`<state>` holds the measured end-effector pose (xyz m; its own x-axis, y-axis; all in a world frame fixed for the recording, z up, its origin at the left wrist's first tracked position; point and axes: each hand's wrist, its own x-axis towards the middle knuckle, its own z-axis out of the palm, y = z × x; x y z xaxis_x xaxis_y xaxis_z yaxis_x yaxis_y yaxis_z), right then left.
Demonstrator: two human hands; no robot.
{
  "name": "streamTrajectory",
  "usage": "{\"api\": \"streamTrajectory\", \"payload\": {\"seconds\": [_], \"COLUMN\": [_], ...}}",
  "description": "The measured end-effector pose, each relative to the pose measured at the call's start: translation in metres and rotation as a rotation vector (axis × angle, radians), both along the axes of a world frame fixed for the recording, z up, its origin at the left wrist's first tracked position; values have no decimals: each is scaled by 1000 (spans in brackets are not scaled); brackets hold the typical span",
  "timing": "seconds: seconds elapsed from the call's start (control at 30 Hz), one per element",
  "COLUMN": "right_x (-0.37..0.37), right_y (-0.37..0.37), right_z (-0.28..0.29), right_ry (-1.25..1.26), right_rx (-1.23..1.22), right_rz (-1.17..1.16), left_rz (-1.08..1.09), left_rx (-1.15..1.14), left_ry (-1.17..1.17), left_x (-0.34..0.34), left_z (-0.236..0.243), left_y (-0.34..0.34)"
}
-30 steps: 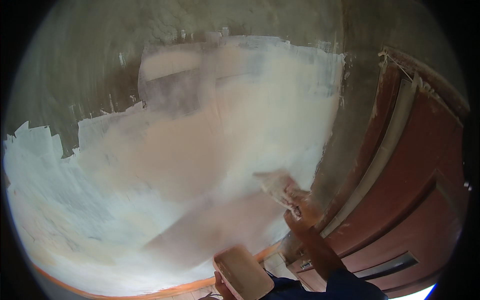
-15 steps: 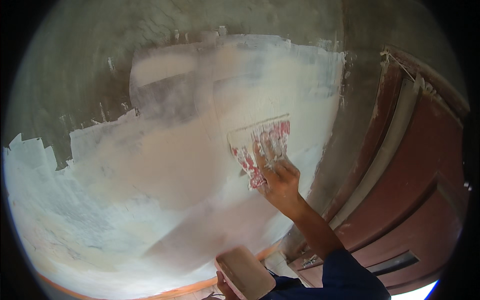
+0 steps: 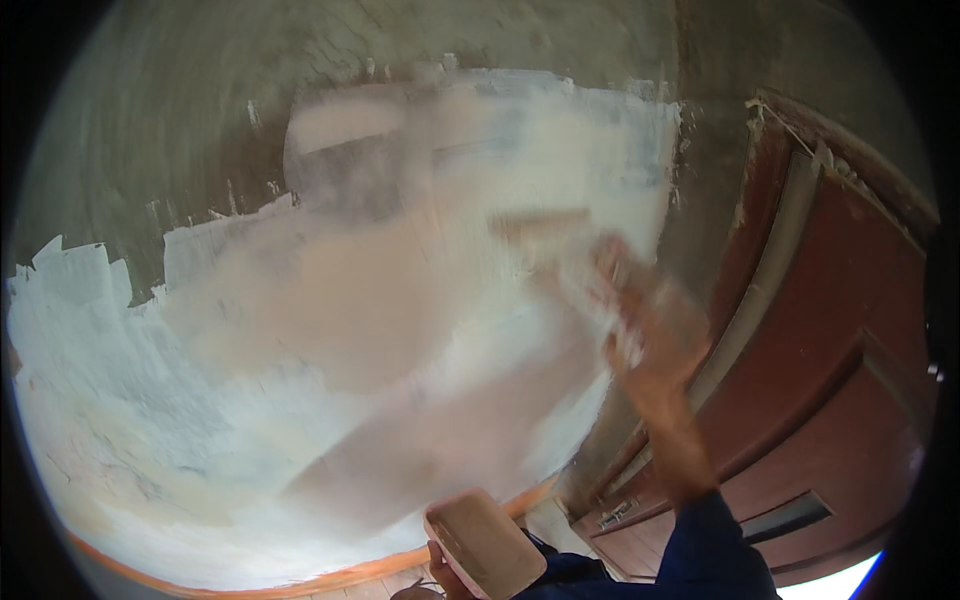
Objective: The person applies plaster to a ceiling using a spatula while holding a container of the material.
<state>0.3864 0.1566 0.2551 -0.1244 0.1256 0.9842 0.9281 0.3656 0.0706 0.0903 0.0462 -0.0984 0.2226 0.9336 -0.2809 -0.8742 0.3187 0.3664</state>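
Note:
My right hand [image 3: 655, 335] is in front of the right part of the plastered wall, smeared by motion. Held in it is a wide putty knife [image 3: 580, 278], blurred too; its broad pale blade is caked with white filler. White filler also spots my fingers. Low in the view, my left hand [image 3: 447, 573] grips the left side of a shallow pinkish rectangular tub [image 3: 485, 548]. What the tub holds cannot be made out clearly.
White and beige filler [image 3: 330, 300] covers much of the wall, with bare grey-green render [image 3: 480, 35] above it. A reddish-brown door [image 3: 830, 330] in its frame stands at the right. An orange strip [image 3: 330, 582] runs along the wall's foot.
My right hand has moved right with the putty knife, whose blade was flat against the wall before. My left hand and the tub have barely shifted.

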Motion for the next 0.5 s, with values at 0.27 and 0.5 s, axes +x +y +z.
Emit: {"api": "streamTrajectory", "payload": {"seconds": [0.27, 0.5], "right_x": [-22, -37], "right_y": [60, 37], "right_z": [18, -75], "right_ry": [-99, -26], "right_rx": [294, 99], "right_rz": [50, 113], "left_rz": [13, -40], "left_rx": [52, 107], "left_ry": [-77, -13], "left_x": [5, 4], "left_z": [25, 26], "left_y": [-7, -5]}}
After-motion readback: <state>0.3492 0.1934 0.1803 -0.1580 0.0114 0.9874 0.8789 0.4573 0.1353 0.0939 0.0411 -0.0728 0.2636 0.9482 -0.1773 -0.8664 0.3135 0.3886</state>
